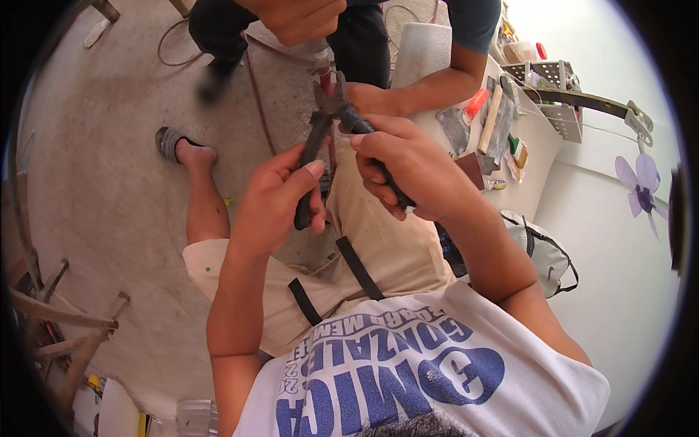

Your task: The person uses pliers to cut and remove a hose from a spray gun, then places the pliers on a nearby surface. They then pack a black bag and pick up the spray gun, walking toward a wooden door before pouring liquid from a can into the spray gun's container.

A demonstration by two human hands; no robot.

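Note:
A pair of black-handled pliers [332, 102] is held out over my lap, its jaws pointing away from me and its handles spread apart. My left hand [280, 191] is wrapped round one handle. The other handle is in the grip of my right hand [411, 162]. Close to the jaws is a thin red piece [325, 79] with a pale end; whether the jaws touch it I cannot tell. A co-worker's hand [373, 100] is right beside the jaws, and the co-worker's other hand [302, 20] is at the top of the red piece.
The co-worker's knees are opposite mine. On the ledge [535, 156] at right lie a red-handled scraper [473, 108], a wooden-handled tool [491, 120] and a green-handled brush [518, 149], near a perforated basket [562, 122]. A reddish hose [258, 102] crosses the floor. A grey bag [542, 251] stands at right.

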